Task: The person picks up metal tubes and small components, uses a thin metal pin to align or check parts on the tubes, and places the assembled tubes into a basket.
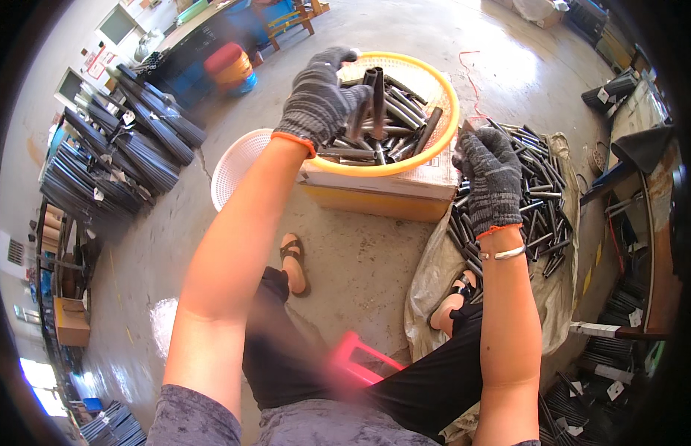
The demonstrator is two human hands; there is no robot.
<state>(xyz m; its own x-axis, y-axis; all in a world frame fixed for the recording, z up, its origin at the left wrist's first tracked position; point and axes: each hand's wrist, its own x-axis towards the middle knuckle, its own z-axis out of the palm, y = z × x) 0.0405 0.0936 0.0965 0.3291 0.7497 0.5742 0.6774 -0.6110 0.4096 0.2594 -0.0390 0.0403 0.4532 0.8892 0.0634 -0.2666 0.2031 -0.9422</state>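
Note:
My left hand (pixel 316 97), in a grey-black striped knit glove, is over a yellow-rimmed basket (pixel 451 89). Its thumb and forefinger are spread apart. Just beside the thumb stand a few short black tubes (pixel 378 100), blurred at their lower ends; whether they touch the glove is unclear. Many more cut tubes (pixel 409 111) lie in the basket. My right hand (pixel 494 175), gloved alike, is closed right of the basket, above a heap of short black tubes (pixel 542 201). A small dark piece shows at its fingertips, too indistinct to name.
The basket rests on a cardboard box (pixel 383 197), with a white basket (pixel 238 167) beside it. A plastic sheet (pixel 427 297) lies under the heap. A pink stool (pixel 364 360) is between my legs. Bundles of long black tubes (pixel 122 141) stand at left.

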